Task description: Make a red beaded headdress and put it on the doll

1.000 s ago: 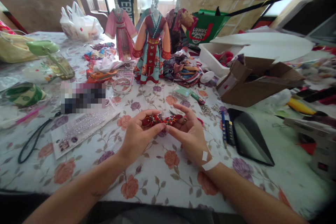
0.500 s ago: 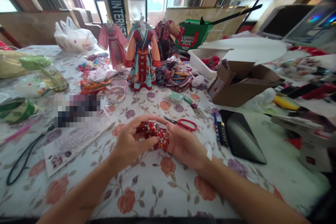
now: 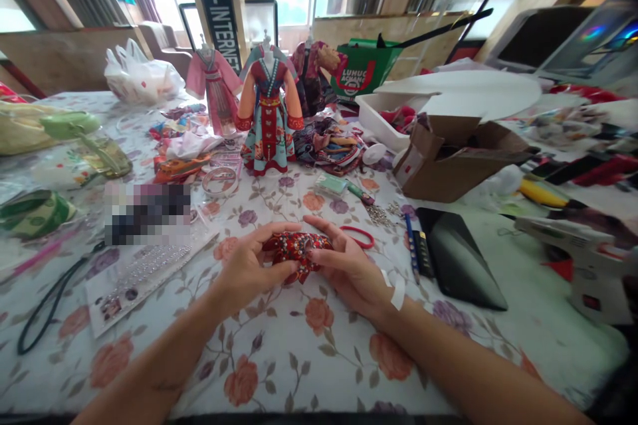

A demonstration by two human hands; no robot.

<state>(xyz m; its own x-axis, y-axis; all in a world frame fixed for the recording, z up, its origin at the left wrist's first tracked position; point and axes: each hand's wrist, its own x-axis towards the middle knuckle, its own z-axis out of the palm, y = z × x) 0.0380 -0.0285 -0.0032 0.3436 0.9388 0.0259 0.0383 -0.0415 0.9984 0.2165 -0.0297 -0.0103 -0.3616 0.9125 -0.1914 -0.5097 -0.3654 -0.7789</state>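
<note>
A small red beaded cloth piece [image 3: 298,247] is held between my two hands over the flowered tablecloth. My left hand [image 3: 249,267] grips its left side, thumb along the lower edge and fingers behind. My right hand [image 3: 351,267] holds the right side, with the thumb on the beaded front. Just behind my right hand lie the scissors [image 3: 363,235]; only part of their red handles shows. A doll-size robe [image 3: 269,119] in red, orange and light blue stands on a form farther back.
A beaded sheet [image 3: 144,279] lies at left. On the right are a black tablet [image 3: 458,259], blue pens [image 3: 411,249] and an open cardboard box [image 3: 438,169]. A tape roll [image 3: 220,181] and a green bag [image 3: 366,70] sit farther back.
My right thumb has come over the front of the red piece, which is turned and shows more of its beaded face. My right hand now covers the scissors' blades.
</note>
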